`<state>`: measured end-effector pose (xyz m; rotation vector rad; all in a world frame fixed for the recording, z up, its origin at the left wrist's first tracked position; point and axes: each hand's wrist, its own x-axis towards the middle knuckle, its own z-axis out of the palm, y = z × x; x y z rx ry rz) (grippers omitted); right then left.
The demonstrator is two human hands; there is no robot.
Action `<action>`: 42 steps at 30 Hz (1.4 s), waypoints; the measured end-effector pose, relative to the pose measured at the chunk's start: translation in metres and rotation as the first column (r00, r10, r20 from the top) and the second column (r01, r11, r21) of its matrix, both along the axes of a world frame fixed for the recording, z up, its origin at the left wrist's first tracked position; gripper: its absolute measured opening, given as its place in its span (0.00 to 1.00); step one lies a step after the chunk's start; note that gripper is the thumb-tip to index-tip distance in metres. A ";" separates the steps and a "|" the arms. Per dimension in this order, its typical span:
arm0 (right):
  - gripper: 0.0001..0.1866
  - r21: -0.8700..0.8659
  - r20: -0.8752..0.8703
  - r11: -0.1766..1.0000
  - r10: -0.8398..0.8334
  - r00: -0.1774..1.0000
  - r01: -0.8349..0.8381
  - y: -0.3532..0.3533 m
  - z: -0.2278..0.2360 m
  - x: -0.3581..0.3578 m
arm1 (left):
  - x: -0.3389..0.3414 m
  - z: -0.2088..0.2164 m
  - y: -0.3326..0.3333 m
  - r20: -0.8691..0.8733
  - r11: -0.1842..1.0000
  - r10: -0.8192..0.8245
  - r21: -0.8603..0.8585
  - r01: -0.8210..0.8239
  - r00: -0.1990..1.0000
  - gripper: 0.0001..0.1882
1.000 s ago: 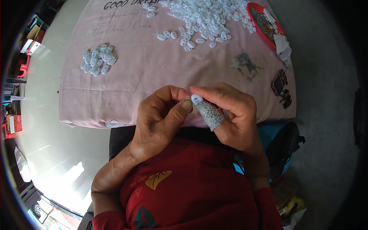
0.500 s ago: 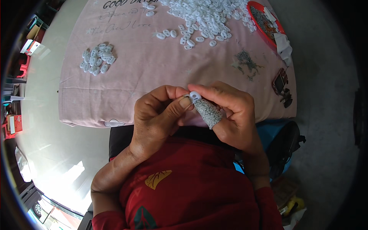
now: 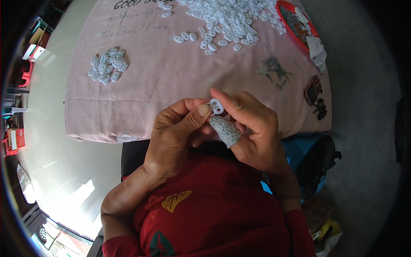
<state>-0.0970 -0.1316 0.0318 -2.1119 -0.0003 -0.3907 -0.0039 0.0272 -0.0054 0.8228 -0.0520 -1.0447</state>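
Note:
Pinched between the thumb and index finger of my left hand (image 3: 173, 132) is a white oval cord lock (image 3: 217, 106), its two holes facing up. My right hand (image 3: 252, 124) is right beside it, index finger stretched past its far side and thumb apart below it. I cannot tell whether the index finger touches it. A grey speckled knitted cover (image 3: 225, 132) wraps the right thumb. Other fingers of both hands are partly hidden under the palms.
On the pink cloth-covered table (image 3: 158, 81) are a small cluster of white pieces (image 3: 108, 65) at left and a large pile (image 3: 231, 21) at the back. Small grey metal bits (image 3: 276, 68) lie at right, near a red basin (image 3: 305, 46) and a dark phone-like device (image 3: 314, 90).
My right thumb has drawn down and away from the cord lock. The cord lock now shows its two-holed face more fully, still in my left hand.

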 end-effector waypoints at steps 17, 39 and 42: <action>0.32 -0.350 0.295 0.920 -0.073 0.953 0.179 0.003 -0.023 0.007 | -0.006 0.003 0.000 -0.306 0.999 -0.024 -0.045 0.011 0.952 0.10; 0.29 -0.420 0.322 0.888 -0.048 0.946 0.188 0.000 -0.022 0.007 | -0.002 0.007 0.000 0.099 0.997 -0.038 0.072 0.031 0.994 0.09; 0.28 -0.398 0.295 0.904 -0.033 0.955 0.154 -0.001 -0.018 0.006 | 0.001 0.001 0.003 0.089 0.997 -0.079 0.032 0.076 0.993 0.09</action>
